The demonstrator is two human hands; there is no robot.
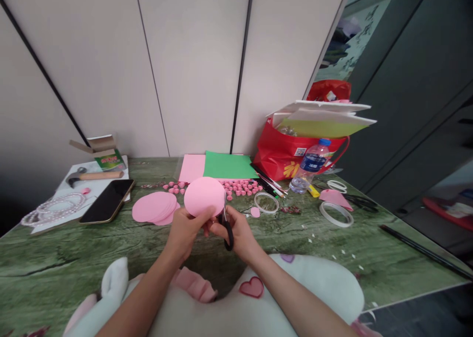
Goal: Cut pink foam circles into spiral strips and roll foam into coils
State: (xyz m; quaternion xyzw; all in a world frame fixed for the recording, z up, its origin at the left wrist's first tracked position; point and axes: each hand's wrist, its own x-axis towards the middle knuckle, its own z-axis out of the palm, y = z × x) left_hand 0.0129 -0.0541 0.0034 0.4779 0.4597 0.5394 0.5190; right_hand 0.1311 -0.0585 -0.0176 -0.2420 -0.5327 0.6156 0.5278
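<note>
A round pink paper disc is held up at the middle of the view, its lower edge pinched by my left hand. My right hand grips black-handled scissors, whose blades stand upright at the disc's right edge. Some fingertips of both hands meet below the disc and partly hide one another. To the left, a stack of similar pink discs lies on the green table. Behind the held disc are many small pink rolled pieces.
Pink and green sheets lie by the wall. At left are a phone, a hammer, beads and an opened box. At right stand a red bag and a bottle, near tape rolls. A plush item is in front.
</note>
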